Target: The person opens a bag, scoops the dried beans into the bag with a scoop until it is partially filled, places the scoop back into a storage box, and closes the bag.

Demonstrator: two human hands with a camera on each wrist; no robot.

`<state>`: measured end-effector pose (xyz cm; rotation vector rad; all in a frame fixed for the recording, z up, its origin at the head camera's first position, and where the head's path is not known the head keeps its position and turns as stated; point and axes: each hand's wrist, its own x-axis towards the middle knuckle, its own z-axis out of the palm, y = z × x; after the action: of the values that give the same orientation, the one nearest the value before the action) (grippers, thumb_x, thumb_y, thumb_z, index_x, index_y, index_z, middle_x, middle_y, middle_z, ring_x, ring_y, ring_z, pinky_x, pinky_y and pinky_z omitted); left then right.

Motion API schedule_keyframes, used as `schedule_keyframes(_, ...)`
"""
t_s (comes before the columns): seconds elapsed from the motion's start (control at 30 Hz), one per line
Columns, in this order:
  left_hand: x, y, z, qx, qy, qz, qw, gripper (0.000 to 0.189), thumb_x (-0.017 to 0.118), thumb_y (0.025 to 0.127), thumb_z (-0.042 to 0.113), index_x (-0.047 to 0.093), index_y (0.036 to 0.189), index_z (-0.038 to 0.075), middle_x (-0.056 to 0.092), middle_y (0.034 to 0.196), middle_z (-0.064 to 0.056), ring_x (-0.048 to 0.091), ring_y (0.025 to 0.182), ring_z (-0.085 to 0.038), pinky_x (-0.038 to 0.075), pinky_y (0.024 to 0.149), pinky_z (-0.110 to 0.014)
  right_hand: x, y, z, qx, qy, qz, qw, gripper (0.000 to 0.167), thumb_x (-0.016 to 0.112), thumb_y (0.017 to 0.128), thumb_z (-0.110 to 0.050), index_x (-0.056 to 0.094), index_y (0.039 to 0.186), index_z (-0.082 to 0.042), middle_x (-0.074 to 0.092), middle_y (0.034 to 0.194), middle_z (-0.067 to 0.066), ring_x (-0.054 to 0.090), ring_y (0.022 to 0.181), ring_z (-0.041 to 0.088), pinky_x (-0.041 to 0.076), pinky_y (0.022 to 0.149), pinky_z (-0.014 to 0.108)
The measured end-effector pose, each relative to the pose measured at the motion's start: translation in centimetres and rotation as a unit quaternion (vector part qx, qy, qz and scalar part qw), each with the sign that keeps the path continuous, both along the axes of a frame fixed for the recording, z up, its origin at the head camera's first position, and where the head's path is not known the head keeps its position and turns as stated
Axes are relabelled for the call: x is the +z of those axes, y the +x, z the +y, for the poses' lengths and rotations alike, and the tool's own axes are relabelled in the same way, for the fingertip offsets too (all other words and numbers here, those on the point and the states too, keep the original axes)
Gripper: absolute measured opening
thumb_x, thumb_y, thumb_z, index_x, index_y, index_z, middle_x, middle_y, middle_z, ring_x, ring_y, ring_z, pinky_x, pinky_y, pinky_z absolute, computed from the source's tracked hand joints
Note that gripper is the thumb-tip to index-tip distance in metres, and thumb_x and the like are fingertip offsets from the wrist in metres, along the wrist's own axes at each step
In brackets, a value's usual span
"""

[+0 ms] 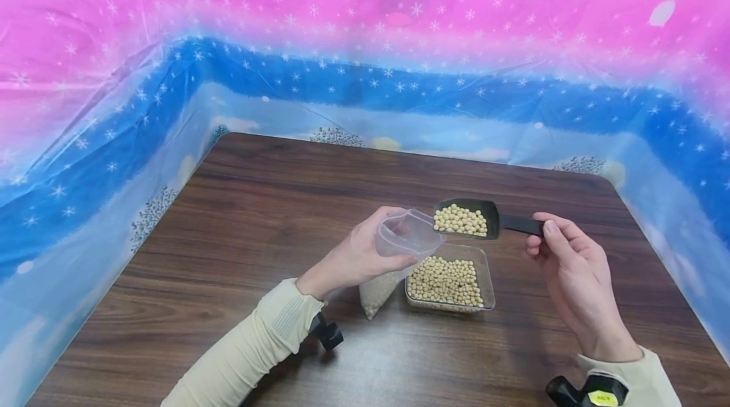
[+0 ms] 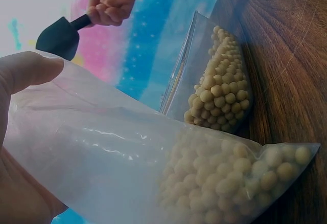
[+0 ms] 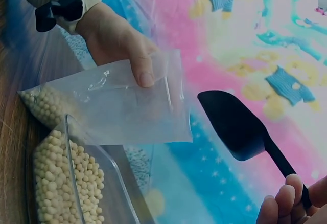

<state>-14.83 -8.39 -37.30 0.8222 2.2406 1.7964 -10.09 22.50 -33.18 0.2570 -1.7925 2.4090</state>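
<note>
Scoop [image 1: 492,210], black, one: held right of centre in the head view, loaded with pale round beans [image 1: 459,220]; handle pinched between thumb and curled fingers of the right hand [image 1: 576,280].

Bag [image 1: 419,239], translucent, one: gripped near its open mouth by the left hand [image 1: 362,248], at mid-frame; beans are seen in its lower corner. A narrow gap is shown between scoop and bag mouth in the right wrist view.

Container [image 1: 485,267], clear, rectangular: set below the scoop in the frame, beans inside; its right rim is exposed, its upper left partly covered by the bag.

Table [image 1: 228,204], brown wood grain: far edge run across mid-frame against a printed cloth [image 1: 371,87]; a broad stretch of surface is shown at left, and the right hand is set well apart from the container.

Obscured: some left fingers, behind the bag; the right hand, cut off at lower right of the right wrist view; both sleeves [image 1: 245,343], cropped at the lower frame. Whether the bag's tip is rested on the wood cannot quite be told.
</note>
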Motion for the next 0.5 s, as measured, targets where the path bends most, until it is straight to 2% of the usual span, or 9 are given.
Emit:
schedule_keyframes(0.27,0.0,0.0,0.0,-0.006,0.005,0.001,1.0000,0.066,0.080,0.082,0.021,0.044,0.138,0.019,0.058,0.121,-0.004,0.061,0.104,-0.019,0.054,0.087,-0.032,0.9,0.1,-1.1,-0.040,0.045,0.032,0.9977,0.027,0.051,0.101,-0.014,0.057,0.120,0.004,0.062,0.091,0.004,0.061,0.082,0.012,0.053,0.074,0.021)
schedule_keyframes(0.5,0.0,-0.1,0.1,-0.013,0.018,0.010,0.9997,0.065,0.079,0.082,0.016,0.045,0.136,0.017,0.059,0.120,-0.003,0.061,0.105,-0.018,0.053,0.088,-0.032,1.2,0.0,-1.5,-0.051,0.062,0.042,0.9959,0.027,0.051,0.101,-0.014,0.056,0.120,0.005,0.059,0.098,0.007,0.061,0.083,0.011,0.053,0.075,0.021)
